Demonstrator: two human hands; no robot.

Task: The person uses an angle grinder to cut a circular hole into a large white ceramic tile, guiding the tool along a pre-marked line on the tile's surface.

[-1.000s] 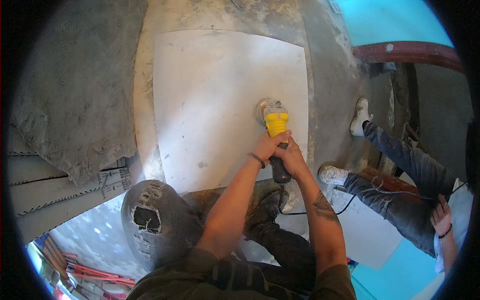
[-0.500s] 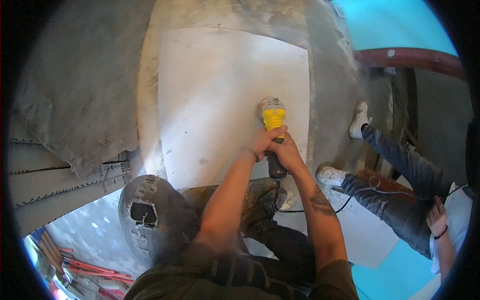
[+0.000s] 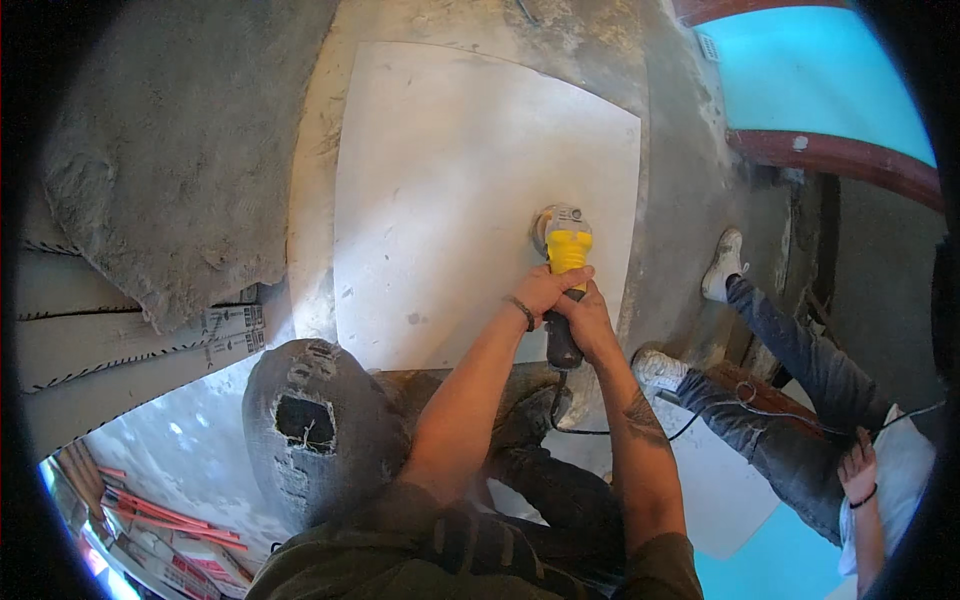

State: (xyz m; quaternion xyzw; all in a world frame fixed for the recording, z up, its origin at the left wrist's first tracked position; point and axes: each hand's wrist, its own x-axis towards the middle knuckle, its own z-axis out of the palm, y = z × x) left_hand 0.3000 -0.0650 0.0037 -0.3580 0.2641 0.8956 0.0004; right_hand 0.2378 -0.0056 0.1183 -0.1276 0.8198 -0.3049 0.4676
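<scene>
Both my hands are wrapped round a yellow and black angle grinder, one close beside the other. My left hand grips it just behind the yellow part, its fingers over the body. My right hand closes on the black rear handle from the right. The grinder's metal head and round disc sit low over a large pale sheet, right of its middle; whether the disc touches the surface I cannot tell. A black power cord runs from the handle's end off to the right.
A co-worker's legs and white shoes are close on the right. Grey cloth covers stacked cardboard boxes on the left. Red pipes lie at the lower left. My bent knee is near the sheet.
The view has shifted, so the sheet and surroundings sit elsewhere in the picture. The grinder appears slightly lower on the sheet, with both hands still holding it. The co-worker's hand has shifted slightly.
</scene>
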